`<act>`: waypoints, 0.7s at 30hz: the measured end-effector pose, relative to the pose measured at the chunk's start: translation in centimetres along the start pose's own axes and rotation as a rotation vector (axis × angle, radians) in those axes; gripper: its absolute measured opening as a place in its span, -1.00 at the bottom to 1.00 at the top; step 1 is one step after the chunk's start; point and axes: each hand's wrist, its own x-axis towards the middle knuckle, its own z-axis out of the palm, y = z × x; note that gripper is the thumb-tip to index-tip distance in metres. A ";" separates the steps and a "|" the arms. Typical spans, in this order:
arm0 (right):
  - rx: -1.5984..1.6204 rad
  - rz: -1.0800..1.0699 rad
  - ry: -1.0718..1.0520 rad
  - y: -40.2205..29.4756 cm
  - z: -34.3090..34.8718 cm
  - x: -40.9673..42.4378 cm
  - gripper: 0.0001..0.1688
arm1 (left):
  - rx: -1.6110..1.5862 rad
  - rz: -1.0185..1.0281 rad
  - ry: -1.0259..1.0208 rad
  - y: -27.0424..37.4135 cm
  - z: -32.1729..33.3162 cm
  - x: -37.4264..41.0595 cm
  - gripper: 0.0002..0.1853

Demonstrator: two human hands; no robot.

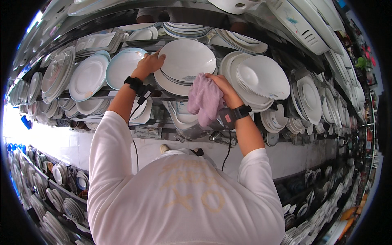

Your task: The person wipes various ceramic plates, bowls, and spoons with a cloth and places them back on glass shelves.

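A white round plate (pixel 187 58) with a small grey print near its front rim rests on a stack of white plates on the shelf before me. My left hand (pixel 152 63) grips its left rim, thumb on the upper face and fingers around the edge. In my right hand (pixel 221 84) is a bunched pink cloth (pixel 205 99), hanging over the front right rim of that stack. Just left of my left hand leans a blue-rimmed plate (pixel 125 69). To the right of my right hand, a deep white bowl (pixel 263 76) lies tilted on larger white plates.
An upper shelf (pixel 196 15) with a dark edge crosses above my hands and bears white dishes. Stacked plates (pixel 90 76) continue left, and oval dishes (pixel 309 98) stand right. Behind me are more crockery racks (pixel 58 196). Black cables (pixel 227 150) hang from both wrist bands.
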 end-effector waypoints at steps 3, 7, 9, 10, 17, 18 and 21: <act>-0.018 0.011 0.028 -0.3 0.3 0.0 -0.60 | 0.018 -0.010 0.014 -0.7 0.4 0.7 -0.34; 0.008 0.019 0.052 -0.3 0.3 -0.3 -0.60 | -0.007 -0.018 0.053 0.4 0.2 0.2 -0.37; 0.016 0.016 0.059 -0.5 0.6 -0.6 -0.59 | -0.087 -0.012 0.078 0.0 0.1 0.2 -0.38; 0.013 0.016 0.053 -0.5 0.7 -0.7 -0.58 | -0.154 0.000 0.097 -1.0 0.6 0.5 -0.39; 0.051 0.011 0.066 -0.3 1.0 -1.8 -0.49 | -0.495 0.002 0.473 -9.9 -1.5 -5.4 -0.66; 0.063 0.001 0.063 -0.5 1.5 -2.3 -0.47 | -0.522 -0.073 0.512 -12.8 -1.2 -6.5 -0.69; 0.123 -0.004 0.049 0.0 1.4 -3.7 -0.44 | -0.867 -0.359 0.483 -14.9 -2.1 -10.8 -0.70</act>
